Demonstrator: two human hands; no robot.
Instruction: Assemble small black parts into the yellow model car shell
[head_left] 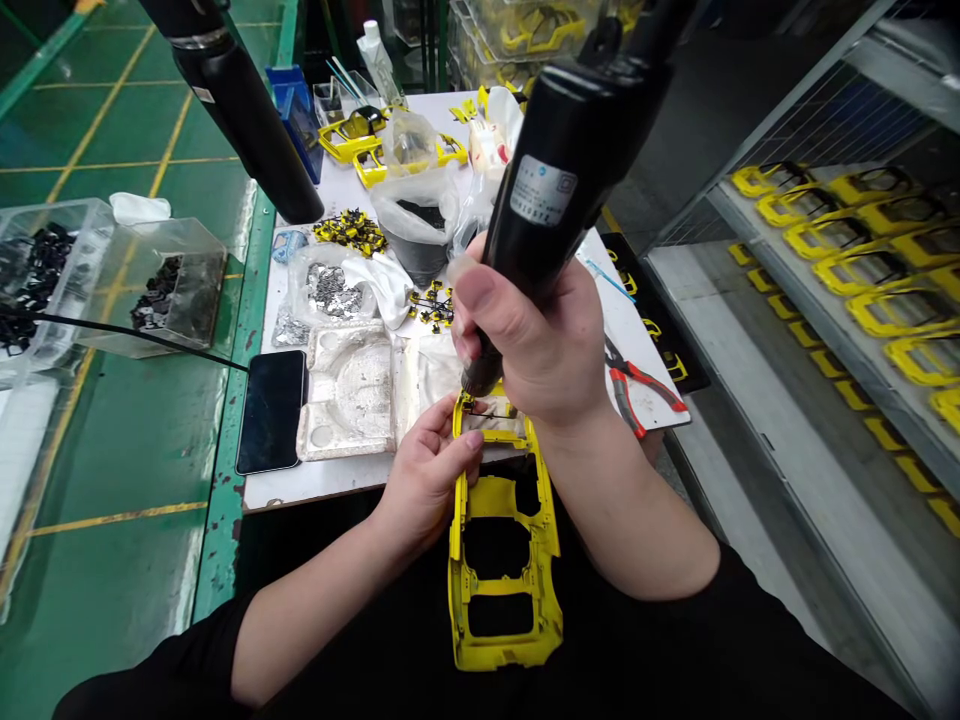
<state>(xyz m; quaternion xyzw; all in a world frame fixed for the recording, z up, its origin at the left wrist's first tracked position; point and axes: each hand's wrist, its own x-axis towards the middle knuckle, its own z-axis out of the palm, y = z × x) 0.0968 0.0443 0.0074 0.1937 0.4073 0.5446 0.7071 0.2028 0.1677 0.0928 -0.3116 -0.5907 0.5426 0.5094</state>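
Note:
My right hand [536, 335] is wrapped round a black electric screwdriver [551, 170] that bears a white label and points down. Its tip meets the upper left corner of a yellow plastic frame [497, 560], where a small black and yellow part [468, 403] sits; the exact contact point is partly hidden. My left hand [431, 465] grips the frame by its left edge just below that corner, thumb on top. The frame has several openings and reaches from the table edge down over my lap.
A phone [271, 412] lies at the table's left edge beside a worn white foam mould [351, 385]. Red-handled pliers [637, 385] lie on the right. Bags of small parts [334, 285] and a dark tub [420, 225] stand behind. Yellow frames fill a rack [847, 240]; another black tool [247, 120] hangs upper left.

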